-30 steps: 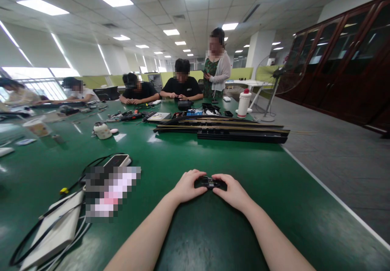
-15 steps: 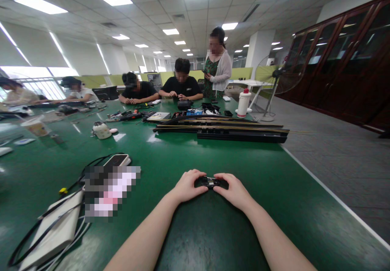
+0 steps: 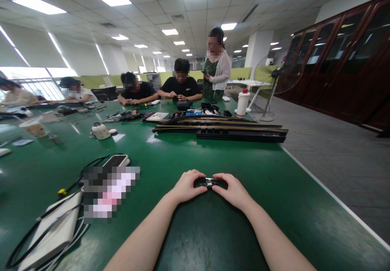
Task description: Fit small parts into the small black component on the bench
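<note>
Between my two hands is a small black rounded device [image 3: 209,183] with a bright silvery section in its middle, low over the green tabletop. I cannot make out its exact kind. My left hand [image 3: 189,186] grips its left end, thumb at the near side and fingers at the far side. On the right end, my right hand [image 3: 230,187] has the same hold, fingers curled over the far edge and thumb in front. The ends of the device are partly hidden by the fingers.
Black long strips with thin brass-coloured rods [image 3: 240,129] lie across the table ahead. A white bottle with a red cap [image 3: 243,104] stands behind them. To the left are a white power bank [image 3: 55,226], cables and a small jar [image 3: 100,131]. Several people sit or stand beyond.
My hands keep the same grip on the black device, with hardly any movement. The whole view has shifted very slightly.
</note>
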Demonstrator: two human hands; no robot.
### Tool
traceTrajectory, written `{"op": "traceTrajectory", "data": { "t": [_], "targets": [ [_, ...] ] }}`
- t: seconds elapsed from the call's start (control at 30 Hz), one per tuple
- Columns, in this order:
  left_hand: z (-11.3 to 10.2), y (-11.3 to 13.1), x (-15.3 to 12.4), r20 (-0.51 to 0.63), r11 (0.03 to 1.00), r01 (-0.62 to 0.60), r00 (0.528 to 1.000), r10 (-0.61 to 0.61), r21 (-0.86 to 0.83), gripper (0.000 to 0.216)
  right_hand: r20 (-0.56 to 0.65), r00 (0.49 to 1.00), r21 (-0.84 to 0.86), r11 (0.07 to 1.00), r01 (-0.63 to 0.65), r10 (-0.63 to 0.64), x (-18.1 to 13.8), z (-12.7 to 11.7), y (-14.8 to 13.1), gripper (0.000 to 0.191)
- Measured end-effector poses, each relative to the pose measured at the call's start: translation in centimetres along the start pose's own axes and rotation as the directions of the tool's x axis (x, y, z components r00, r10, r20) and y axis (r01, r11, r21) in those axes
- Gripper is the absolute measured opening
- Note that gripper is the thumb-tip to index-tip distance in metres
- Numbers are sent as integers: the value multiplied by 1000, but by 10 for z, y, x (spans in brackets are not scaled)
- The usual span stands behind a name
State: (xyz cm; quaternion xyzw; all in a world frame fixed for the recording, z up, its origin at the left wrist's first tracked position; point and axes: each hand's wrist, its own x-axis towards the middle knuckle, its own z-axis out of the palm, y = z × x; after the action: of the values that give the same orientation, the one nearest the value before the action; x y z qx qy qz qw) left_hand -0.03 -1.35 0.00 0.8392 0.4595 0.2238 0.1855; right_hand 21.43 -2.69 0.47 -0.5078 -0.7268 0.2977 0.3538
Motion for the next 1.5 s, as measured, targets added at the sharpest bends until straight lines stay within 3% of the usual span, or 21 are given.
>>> {"op": "traceTrajectory", "data": {
  "t": [0.43, 1.5],
  "targets": [
    [-1, 2, 0, 4, 1000, -1, 1000, 1, 7, 43, 40, 999, -80, 997, 20, -17, 0, 0, -1, 31],
    [-1, 1, 0, -5, 1000, -2, 1000, 2, -9, 44, 47, 999, -91, 996, 12, -8, 1, -1, -2, 29]
  ]
}}
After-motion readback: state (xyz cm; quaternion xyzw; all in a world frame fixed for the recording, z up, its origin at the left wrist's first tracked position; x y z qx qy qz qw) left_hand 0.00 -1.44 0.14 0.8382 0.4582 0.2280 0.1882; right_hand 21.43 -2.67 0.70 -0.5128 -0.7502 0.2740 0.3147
